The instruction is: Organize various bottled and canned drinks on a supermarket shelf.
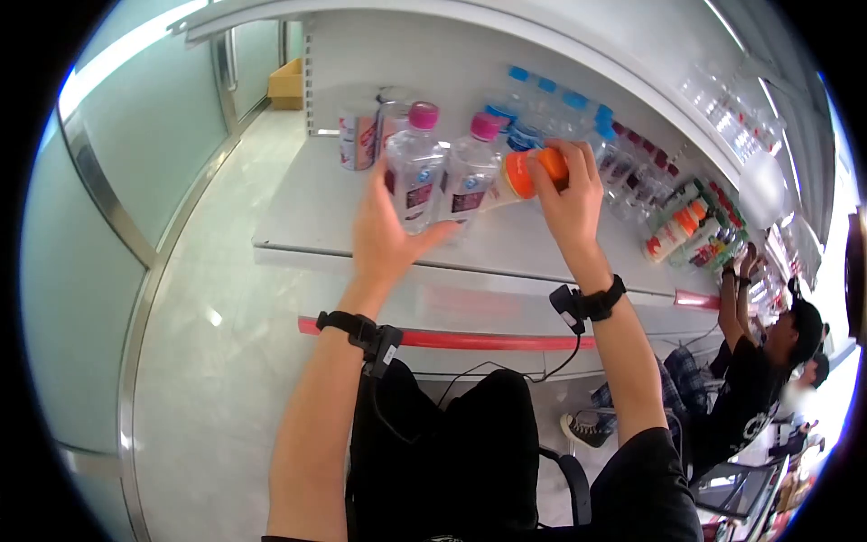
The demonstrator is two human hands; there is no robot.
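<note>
Two clear plastic bottles with pink caps, a left bottle and a right bottle, stand side by side near the shelf's front edge. My left hand is around the left one, fingers along its far side and thumb stretched across the front low down toward the right one. Just right of them, an orange-capped bottle leans over, its cap end toward the right. My right hand grips it by the orange cap from above, fingers and thumb curled around it.
Printed cans stand at the shelf's left. Blue-capped water bottles line the back, with dark-red-capped bottles and another orange-capped bottle farther right. An upper shelf edge overhangs. Another person reaches into the shelf at right.
</note>
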